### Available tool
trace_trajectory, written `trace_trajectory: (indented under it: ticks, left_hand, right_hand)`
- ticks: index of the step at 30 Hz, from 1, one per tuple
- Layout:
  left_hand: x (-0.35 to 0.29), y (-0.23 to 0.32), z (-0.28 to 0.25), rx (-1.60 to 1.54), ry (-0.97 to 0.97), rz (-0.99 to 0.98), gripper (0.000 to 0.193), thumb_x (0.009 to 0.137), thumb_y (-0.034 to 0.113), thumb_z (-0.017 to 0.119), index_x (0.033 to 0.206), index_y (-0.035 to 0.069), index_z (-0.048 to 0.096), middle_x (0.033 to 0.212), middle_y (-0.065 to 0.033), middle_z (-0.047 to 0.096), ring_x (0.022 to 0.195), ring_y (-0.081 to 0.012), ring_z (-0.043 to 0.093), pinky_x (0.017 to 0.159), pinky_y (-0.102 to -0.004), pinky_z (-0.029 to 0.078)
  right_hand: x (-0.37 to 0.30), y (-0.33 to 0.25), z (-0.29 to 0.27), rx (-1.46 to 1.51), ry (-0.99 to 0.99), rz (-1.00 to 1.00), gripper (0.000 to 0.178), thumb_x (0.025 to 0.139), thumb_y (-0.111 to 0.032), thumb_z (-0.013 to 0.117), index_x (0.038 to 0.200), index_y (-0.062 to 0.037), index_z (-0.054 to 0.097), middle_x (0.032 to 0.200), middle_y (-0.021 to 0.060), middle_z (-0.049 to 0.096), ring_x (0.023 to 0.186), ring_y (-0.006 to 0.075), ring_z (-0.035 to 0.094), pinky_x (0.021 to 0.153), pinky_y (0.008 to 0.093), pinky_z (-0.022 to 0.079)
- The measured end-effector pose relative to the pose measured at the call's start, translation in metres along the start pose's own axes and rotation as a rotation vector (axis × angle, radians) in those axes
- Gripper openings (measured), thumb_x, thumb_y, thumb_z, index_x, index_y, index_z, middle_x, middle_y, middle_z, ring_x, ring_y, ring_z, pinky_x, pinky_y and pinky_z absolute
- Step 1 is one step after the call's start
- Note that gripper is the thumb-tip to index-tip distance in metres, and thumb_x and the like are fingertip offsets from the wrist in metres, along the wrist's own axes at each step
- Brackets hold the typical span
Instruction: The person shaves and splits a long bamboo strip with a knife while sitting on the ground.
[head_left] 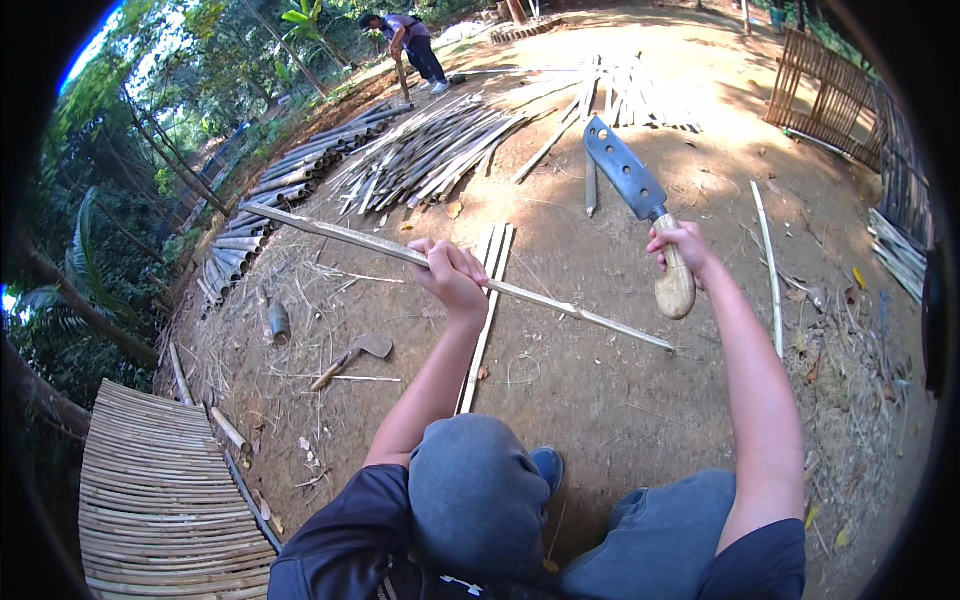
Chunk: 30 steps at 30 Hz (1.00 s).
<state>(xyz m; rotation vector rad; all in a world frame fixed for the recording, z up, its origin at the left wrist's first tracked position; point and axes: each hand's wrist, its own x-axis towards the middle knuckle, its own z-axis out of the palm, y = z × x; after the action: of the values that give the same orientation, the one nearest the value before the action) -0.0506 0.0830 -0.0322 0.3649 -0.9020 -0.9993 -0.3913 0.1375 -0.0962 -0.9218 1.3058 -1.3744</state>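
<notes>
My left hand [452, 283] is closed round a long, narrow bamboo strip [560, 305]. The strip slants from the upper left down to the right, above the ground. Raised on the right, my right hand [682, 252] grips the pale wooden handle of a large knife [626, 172]. Its wide dark blade has a row of round holes and points up and to the left, apart from the strip. Beneath my left hand, pale split bamboo strips [482, 345] lie lengthwise on the dirt.
A second blade [372, 345] with a wooden handle and a dark bottle [277, 322] lie left. A slatted bamboo platform [165, 500] fills the lower left. Beyond are a strip pile [430, 150], bamboo poles [285, 185] and another person [408, 45] bending. Woven bamboo panels [825, 95] stand right.
</notes>
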Motion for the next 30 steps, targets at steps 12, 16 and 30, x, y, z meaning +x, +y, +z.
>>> trace_trajectory:
  ticks: [12,16,30]
  left_hand:
    - [0.003,-0.001,-0.005,0.008,-0.04,-0.012,0.014,0.091,0.003,0.038,0.084,0.013,0.03,0.049,-0.0003,0.03,0.033,-0.0111,0.028,0.029,-0.0271,0.029]
    - [-0.003,0.001,-0.003,0.007,-0.033,0.006,0.014,0.091,0.003,0.038,0.084,0.013,0.03,0.049,-0.0002,0.03,0.033,-0.011,0.028,0.028,-0.0272,0.029]
    - [-0.008,0.004,-0.001,0.047,0.004,0.019,0.015,0.093,0.007,0.037,0.081,0.014,0.032,0.05,0.0004,0.03,0.035,-0.0097,0.025,0.03,-0.0257,0.027]
  right_hand:
    - [-0.003,-0.014,0.011,0.108,-0.016,-0.059,0.025,0.077,-0.011,0.062,0.1,0.0,0.059,0.079,0.0099,0.067,0.056,0.0114,0.06,0.05,0.0277,0.052]
    - [-0.006,-0.016,0.012,0.109,-0.023,-0.056,0.026,0.077,-0.011,0.062,0.1,-0.0001,0.059,0.08,0.0097,0.067,0.056,0.0116,0.06,0.051,0.0282,0.053]
    - [-0.003,-0.006,0.007,0.149,-0.004,-0.056,0.021,0.079,-0.008,0.062,0.097,0.0002,0.06,0.079,0.0102,0.067,0.055,0.0123,0.061,0.05,0.0276,0.053]
